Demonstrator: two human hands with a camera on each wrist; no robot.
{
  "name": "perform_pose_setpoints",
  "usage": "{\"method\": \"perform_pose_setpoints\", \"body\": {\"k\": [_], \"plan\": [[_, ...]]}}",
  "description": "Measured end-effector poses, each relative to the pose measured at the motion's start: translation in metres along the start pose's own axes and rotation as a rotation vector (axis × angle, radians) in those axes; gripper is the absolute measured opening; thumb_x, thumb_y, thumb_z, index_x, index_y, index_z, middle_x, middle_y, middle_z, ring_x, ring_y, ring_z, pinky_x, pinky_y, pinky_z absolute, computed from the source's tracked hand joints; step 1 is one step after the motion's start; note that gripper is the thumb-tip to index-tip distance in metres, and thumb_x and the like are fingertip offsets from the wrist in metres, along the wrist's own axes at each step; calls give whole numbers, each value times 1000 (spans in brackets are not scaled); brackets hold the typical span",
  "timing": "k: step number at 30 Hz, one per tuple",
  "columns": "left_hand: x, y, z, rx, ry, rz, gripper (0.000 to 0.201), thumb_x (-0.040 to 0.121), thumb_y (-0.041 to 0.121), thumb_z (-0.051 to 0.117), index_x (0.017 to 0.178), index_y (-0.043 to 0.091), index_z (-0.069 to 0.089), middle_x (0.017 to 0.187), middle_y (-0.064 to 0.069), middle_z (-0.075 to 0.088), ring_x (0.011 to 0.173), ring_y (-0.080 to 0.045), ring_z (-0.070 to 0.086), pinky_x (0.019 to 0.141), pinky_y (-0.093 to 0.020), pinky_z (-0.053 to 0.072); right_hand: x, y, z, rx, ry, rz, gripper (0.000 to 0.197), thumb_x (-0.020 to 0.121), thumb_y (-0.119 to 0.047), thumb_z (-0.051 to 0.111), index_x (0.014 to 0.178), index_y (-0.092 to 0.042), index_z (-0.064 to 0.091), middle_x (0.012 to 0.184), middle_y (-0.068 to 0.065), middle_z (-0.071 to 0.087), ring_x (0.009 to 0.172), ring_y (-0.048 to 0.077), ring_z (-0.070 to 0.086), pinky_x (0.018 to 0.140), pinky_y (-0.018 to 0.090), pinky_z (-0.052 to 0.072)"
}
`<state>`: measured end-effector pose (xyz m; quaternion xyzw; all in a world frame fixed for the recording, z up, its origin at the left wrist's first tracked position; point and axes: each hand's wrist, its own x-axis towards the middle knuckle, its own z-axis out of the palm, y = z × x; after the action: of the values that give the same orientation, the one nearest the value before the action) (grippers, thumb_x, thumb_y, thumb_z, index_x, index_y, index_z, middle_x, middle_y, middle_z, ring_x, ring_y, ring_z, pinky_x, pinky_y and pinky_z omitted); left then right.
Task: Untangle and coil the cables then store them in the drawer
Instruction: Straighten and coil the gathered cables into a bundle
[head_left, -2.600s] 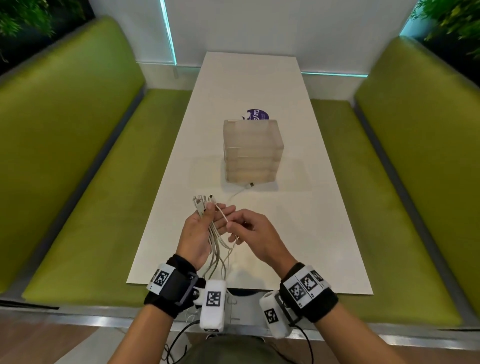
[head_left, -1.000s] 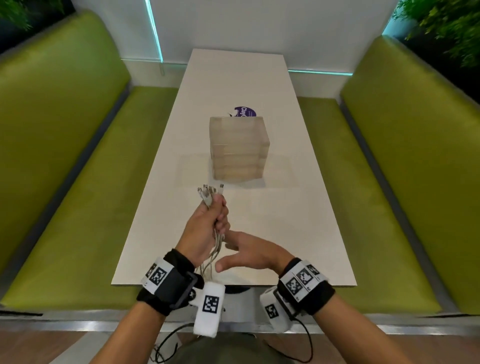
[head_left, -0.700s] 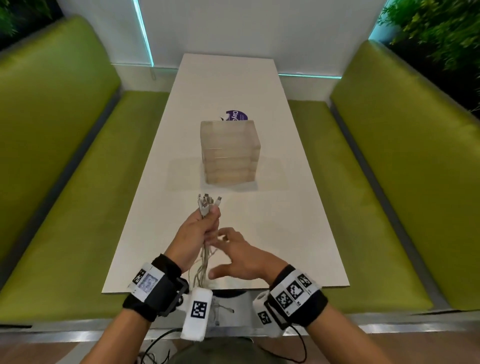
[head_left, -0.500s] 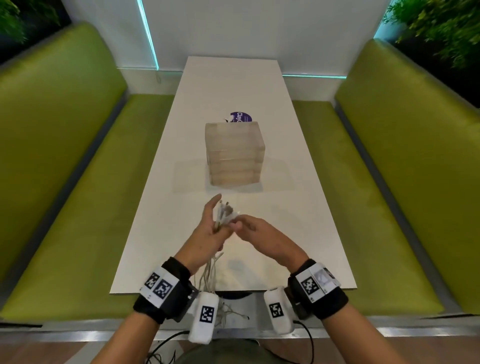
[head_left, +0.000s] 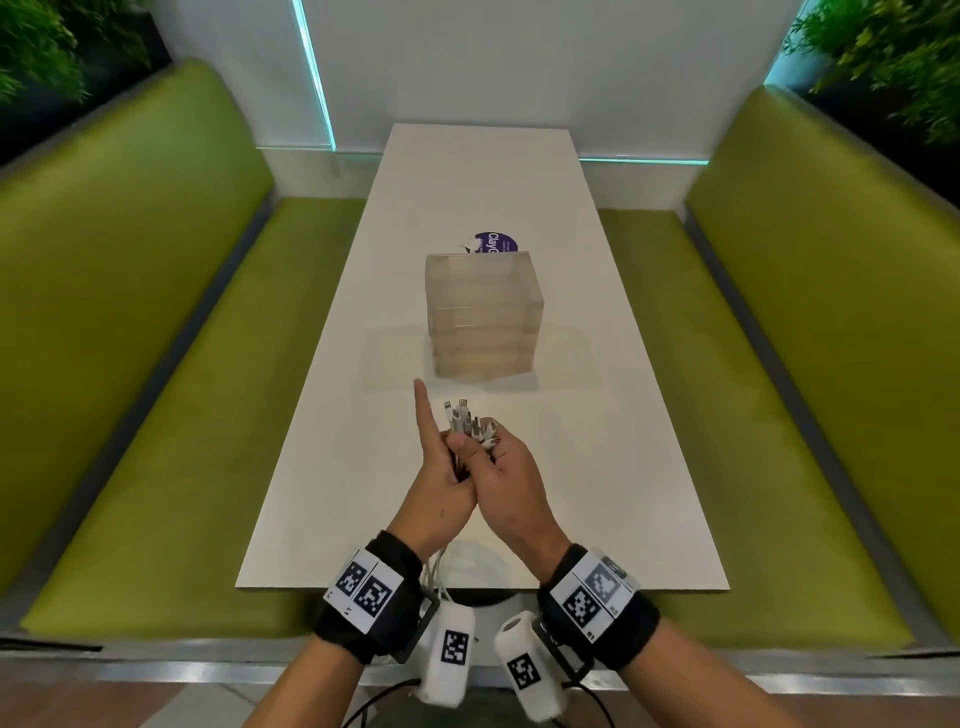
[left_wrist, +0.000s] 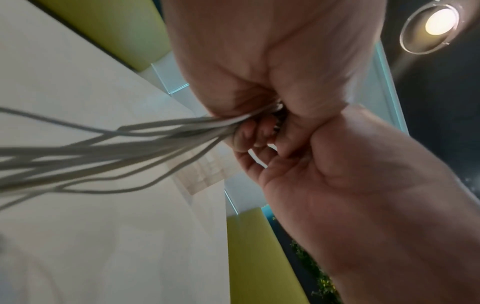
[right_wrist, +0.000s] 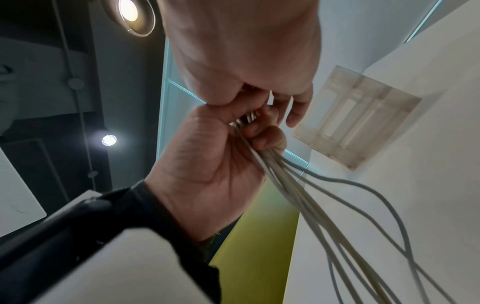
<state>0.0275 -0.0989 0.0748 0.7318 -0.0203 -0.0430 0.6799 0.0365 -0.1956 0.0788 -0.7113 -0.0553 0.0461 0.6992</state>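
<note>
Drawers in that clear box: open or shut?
Shut: the box shows flush fronts, none pulled out. Both hands hold the cables.

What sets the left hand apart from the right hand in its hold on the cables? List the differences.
1. The left hand has its index finger straight, pointing toward the drawer unit; the right hand has no finger straight.
2. The left hand's lower fingers wrap the cables below the plugs; the right hand closes over the plug ends.

Shared: both hold the same bundle, pressed together above the table.
</note>
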Motion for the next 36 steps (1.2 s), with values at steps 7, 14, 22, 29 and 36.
{"method": "perform_pose_setpoints", "body": {"k": [7, 14, 22, 29, 36], "plan": [[-10, -10, -3, -95, -9, -9, 42, 98, 15, 45, 132, 28, 23, 83, -13, 66, 76, -17, 67, 75, -27, 54, 12, -22, -13, 50, -151, 50, 29, 99, -29, 49, 83, -12, 67, 69, 6, 60, 54, 25, 54, 47, 30, 43], [-4, 0, -15, -97, -175, -24, 42, 98, 46, 31, 86, 18, 60, 59, 1, 51, 70, -22, 64, 77, -35, 45, 25, -50, -27, 65, -317, -4, 23, 97, -25, 48, 85, -13, 63, 108, 6, 68, 62, 14, 60, 52, 26, 43], [-8, -18, -18, 44, -272, 3, 62, 81, 76, 40, 75, 15, 50, 58, 6, 53, 67, -23, 62, 70, -37, 47, 36, -70, -26, 431, -448, 67, 24, 94, -27, 44, 86, -6, 52, 65, -3, 56, 58, 13, 54, 74, 33, 54], [-22, -25, -9, -121, -152, -14, 70, 73, 81, 46, 69, 11, 40, 54, 13, 37, 47, -6, 29, 47, -17, 27, 37, -76, -17, 485, -479, 84, 21, 96, -29, 45, 87, -10, 47, 61, -7, 47, 52, 8, 37, 62, 24, 48], [-32, -40, -11, -95, -151, -20, 67, 79, 78, 41, 70, 11, 38, 53, 12, 36, 46, -9, 32, 46, -21, 30, 40, -85, -19, 522, -477, 93, 22, 88, -31, 48, 85, -8, 48, 60, -6, 46, 51, 7, 35, 59, 24, 46]]}}
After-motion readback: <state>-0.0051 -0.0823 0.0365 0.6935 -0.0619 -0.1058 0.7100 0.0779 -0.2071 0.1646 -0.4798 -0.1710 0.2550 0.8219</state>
